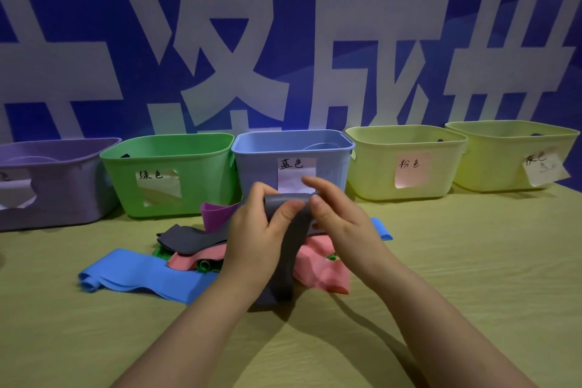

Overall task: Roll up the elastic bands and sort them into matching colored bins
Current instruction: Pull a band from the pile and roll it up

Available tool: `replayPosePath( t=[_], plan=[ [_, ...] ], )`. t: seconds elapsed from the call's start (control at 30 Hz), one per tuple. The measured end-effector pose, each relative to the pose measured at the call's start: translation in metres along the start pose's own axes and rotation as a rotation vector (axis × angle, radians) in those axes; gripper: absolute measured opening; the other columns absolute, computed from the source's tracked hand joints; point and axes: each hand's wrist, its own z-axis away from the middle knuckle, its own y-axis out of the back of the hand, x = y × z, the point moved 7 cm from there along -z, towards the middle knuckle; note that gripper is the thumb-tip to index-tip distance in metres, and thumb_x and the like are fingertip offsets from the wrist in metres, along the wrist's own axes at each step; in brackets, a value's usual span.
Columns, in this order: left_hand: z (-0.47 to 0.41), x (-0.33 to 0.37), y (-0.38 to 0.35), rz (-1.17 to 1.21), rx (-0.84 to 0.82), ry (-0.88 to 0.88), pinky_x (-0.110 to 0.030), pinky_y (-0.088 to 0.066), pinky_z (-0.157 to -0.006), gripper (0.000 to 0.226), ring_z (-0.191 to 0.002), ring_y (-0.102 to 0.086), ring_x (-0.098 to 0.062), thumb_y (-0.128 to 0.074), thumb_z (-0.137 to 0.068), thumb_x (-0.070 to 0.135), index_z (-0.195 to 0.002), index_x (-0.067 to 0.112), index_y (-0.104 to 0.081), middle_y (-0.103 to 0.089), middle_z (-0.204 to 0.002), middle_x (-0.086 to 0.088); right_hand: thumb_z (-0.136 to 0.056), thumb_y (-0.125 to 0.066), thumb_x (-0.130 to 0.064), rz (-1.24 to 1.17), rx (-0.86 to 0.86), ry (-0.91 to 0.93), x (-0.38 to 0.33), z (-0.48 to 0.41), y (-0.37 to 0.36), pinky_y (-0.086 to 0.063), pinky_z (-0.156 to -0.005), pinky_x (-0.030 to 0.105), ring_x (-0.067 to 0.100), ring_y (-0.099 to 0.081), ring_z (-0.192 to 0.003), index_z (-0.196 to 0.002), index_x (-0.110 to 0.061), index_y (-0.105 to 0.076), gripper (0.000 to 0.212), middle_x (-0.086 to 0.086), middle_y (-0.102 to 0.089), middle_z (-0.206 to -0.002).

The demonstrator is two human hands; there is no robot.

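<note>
Pinching with left hand (255,231) and right hand (341,220) the top end of a grey band (285,264); trailing down to table (472,261) at 6 o'clock; beside it, blue band (135,274) at 8 o'clock, pink band (321,269) at 4 o'clock; lined up at 12 o'clock, 5 bins (261,167).

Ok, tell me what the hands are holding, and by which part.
The left hand and right hand both pinch one grey band by its upper end; the rest hangs down to the table.
</note>
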Motion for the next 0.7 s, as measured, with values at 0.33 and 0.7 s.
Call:
replayPosePath(
  t=[0.33,0.7],
  plan=[
    [-0.003,-0.009,-0.004,0.048,-0.028,0.049,-0.009,-0.039,-0.059,0.02,-0.066,-0.05,0.005,-0.056,-0.087,0.026,-0.082,0.031,-0.038,-0.051,-0.075,0.013,-0.09,-0.053,-0.005,-0.15,-0.107,-0.137,0.009,0.007,-0.02,-0.033,-0.111,0.031,0.003,-0.041,-0.128,-0.143,-0.027,-0.027,0.063,-0.01,-0.047,-0.134],
    [-0.002,-0.002,-0.006,0.224,-0.085,0.069,-0.008,-0.044,-0.063,0.018,-0.072,-0.054,0.014,-0.054,-0.079,0.032,-0.089,0.03,-0.039,-0.053,-0.087,0.01,-0.079,-0.056,0.002,-0.382,-0.251,-0.122,0.003,0.011,-0.028,-0.034,-0.106,0.02,0.004,-0.041,-0.128,-0.132,-0.043,-0.028,0.074,-0.01,-0.044,-0.137]
  ],
)
